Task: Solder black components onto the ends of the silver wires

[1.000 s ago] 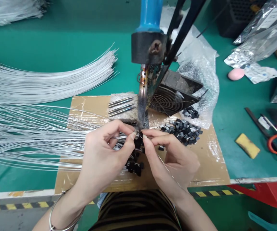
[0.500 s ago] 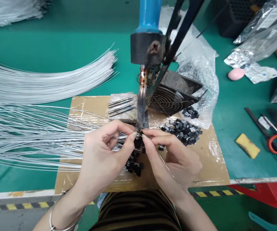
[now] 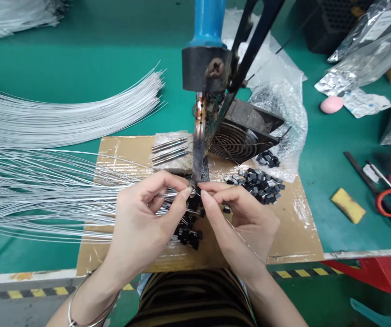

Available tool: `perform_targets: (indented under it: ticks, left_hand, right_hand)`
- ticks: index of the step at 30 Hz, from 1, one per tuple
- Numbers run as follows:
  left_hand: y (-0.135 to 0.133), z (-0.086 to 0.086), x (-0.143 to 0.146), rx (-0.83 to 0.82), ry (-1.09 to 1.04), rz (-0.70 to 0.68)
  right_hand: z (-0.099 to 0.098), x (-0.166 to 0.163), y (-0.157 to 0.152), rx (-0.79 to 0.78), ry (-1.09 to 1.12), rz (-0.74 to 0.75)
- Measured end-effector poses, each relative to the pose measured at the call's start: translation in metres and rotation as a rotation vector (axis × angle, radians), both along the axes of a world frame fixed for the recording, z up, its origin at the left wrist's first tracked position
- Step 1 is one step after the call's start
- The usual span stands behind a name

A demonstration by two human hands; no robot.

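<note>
A soldering iron (image 3: 198,154) with a blue handle hangs tip-down from a black bracket (image 3: 250,45). Just under its tip, my left hand (image 3: 144,218) pinches a thin grey wire (image 3: 170,195); whatever small part sits at the wire's end is mostly hidden by the fingertips. Close beside it, my right hand (image 3: 246,222) is closed on a strand of solder wire (image 3: 241,237), which trails back across the palm toward the wrist. Black connectors (image 3: 189,237) on wire ends lie below the fingers. Loose black connectors (image 3: 258,185) are heaped right of my right hand.
Cardboard (image 3: 294,236) covers the work spot. A small fan (image 3: 239,138) stands behind the iron, near spare tips (image 3: 170,150) on a pad. Bundles of grey wire (image 3: 62,120) spread left. To the right lie a yellow sponge (image 3: 348,205) and orange-handled scissors (image 3: 386,204).
Both hands stay pinched at the iron's tip, almost unmoved. The whole view has shifted very slightly; nothing has been let go or picked up.
</note>
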State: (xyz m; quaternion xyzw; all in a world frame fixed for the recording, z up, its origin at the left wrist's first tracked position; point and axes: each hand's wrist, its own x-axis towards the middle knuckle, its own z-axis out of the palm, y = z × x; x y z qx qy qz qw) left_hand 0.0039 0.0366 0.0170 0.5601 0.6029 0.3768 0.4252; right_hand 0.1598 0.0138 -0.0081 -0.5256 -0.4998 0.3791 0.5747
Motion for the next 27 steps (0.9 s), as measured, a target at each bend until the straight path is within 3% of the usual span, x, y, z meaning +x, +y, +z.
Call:
perform_targets:
  ticks: [6, 16, 27]
  left_hand:
    - [0.0032, -0.004, 0.0004, -0.032, -0.012, 0.008]
    - [0.0034, -0.0014, 0.0039, -0.012, -0.052, -0.004]
    - [0.0004, 0.0009, 0.0073, 0.014, -0.001, 0.001]
  right_hand:
    - [0.0026, 0.0013, 0.0028, -0.151, 0.081, 0.033]
    - [-0.0044, -0.001, -0.0018, 0.029, 0.046, -0.01]
    - [-0.0067, -0.0019, -0.0008, 0.089, -0.002, -0.034]
